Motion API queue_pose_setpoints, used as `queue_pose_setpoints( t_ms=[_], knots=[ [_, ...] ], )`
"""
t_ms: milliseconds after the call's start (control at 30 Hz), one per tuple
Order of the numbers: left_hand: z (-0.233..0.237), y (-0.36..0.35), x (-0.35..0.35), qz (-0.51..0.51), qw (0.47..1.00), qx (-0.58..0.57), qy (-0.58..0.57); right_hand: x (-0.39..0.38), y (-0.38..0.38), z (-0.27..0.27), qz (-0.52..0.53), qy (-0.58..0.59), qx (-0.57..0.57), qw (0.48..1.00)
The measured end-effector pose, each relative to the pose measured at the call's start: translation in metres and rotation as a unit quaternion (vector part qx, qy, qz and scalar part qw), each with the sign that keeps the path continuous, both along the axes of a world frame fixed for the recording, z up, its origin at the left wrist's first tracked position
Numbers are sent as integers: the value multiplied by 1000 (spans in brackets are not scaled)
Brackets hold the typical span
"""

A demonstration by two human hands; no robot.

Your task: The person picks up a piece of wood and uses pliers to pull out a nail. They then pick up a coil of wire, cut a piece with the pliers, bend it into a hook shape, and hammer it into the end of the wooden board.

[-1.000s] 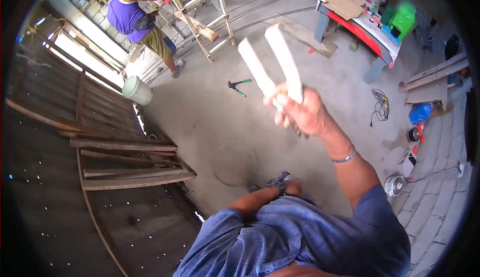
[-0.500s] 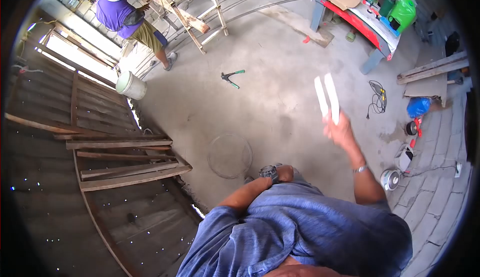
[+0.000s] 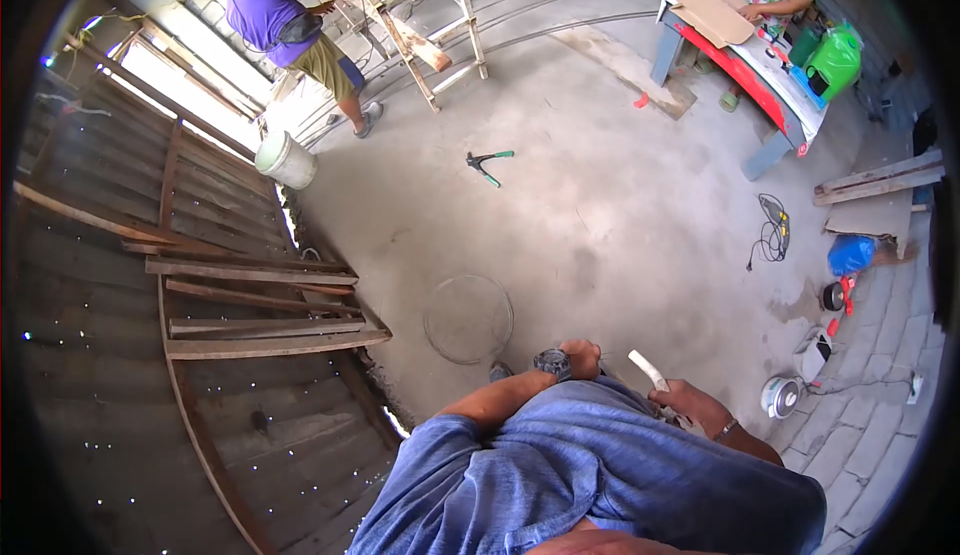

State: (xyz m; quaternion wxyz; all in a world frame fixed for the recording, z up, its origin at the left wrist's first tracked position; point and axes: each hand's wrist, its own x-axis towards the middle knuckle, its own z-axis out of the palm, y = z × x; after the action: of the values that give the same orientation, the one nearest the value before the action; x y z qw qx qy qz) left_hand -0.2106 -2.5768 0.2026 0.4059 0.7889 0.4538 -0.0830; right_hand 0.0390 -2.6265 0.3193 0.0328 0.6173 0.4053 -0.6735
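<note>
Right hand (image 3: 700, 407): fingers clamped on a white strip (image 3: 648, 368), low at the waist, with the strip's free end angled up-left over the floor (image 3: 600, 215). Left hand (image 3: 582, 357): just beside it, watch (image 3: 552, 362) on the wrist; grip cannot be told.

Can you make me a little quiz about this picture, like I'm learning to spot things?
1. True or false: the white bucket stands on the floor.
2. What does the right hand hold? A) a white strip B) a hammer C) a cup
3. Fill in: the tool lying on the floor has ____ handles.
Key: 1 true; 2 A; 3 green.
</note>
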Motion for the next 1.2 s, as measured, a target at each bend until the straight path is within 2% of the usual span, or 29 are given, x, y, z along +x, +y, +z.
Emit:
queue_pose_setpoints(
  t_ms=[33, 67, 100, 167, 233, 300, 333, 367, 433, 467, 533, 567, 600, 667, 733, 767, 800, 900, 967, 1000, 1067, 1133, 1200],
  knots=[
    [8, 0, 1, 4, 1000, 1, -2, 1, 4, 5, 58, -25, -16, 998],
    [22, 1, 2, -20, 1000, 8, 3, 2, 6, 6, 65, -29, -15, 997],
    [33, 4, 0, -42, 999, 16, 10, 1, 11, 5, 42, -15, -41, 998],
    [37, 3, -4, -9, 1000, 1, 6, 1, 16, -13, 35, 0, -71, 997],
    [43, -4, -2, 43, 999, -17, -9, 22, 14, -51, -56, 54, -163, 984],
    [50, -7, -2, 5, 999, 14, 40, 25, 15, -50, -17, 36, -125, 991],
    [45, -10, -4, 44, 998, 18, 34, 23, 13, -44, -19, 27, -119, 992],
    [34, -13, -6, 36, 999, 9, 35, 26, 11, -40, -18, 20, -112, 993],
    [26, -11, -6, 22, 998, -38, 44, 84, -1, -130, 4, 68, -89, 994],
    [24, -10, -5, 56, 997, -36, 39, 96, 4, -133, 38, 62, -88, 993],
    [14, -11, -4, 24, 999, -23, 24, 103, 8, -136, -7, 116, -106, 988],
    [2, -11, -2, 14, 1000, 10, 17, 102, 11, -130, -14, 118, -105, 987],
    [-81, -20, 30, 111, 989, 87, 54, 93, 15, -118, -10, 110, -104, 988],
    [-221, -37, 86, 328, 915, 216, 92, 75, 20, -99, 1, 94, -103, 990],
    [-128, -29, 50, 203, 965, 162, 22, 66, 21, -81, 9, 79, -98, 992],
    [-61, -25, 26, 143, 981, 126, -19, 63, 23, -74, 11, 71, -96, 993],
    [-49, -25, 19, 145, 981, 127, -23, 59, 23, -67, 15, 67, -96, 993],
    [-33, -28, 13, 131, 983, 108, -73, 47, 23, -53, 22, 55, -96, 994],
    [-29, -22, 9, 113, 993, -20, 14, 40, 23, -45, 26, 47, -95, 994],
    [-36, -20, 7, 112, 993, -18, 13, 38, 23, -41, 25, 44, -94, 994],
    [-49, -14, 2, 77, 990, -113, -29, 35, 21, -33, 27, 36, -93, 995],
    [-52, -10, 0, 65, 989, -124, -54, 33, 19, -28, 26, 31, -91, 995],
    [-31, -5, -9, 57, 986, -138, -78, 29, 18, -23, 27, 26, -90, 995]
  ],
)
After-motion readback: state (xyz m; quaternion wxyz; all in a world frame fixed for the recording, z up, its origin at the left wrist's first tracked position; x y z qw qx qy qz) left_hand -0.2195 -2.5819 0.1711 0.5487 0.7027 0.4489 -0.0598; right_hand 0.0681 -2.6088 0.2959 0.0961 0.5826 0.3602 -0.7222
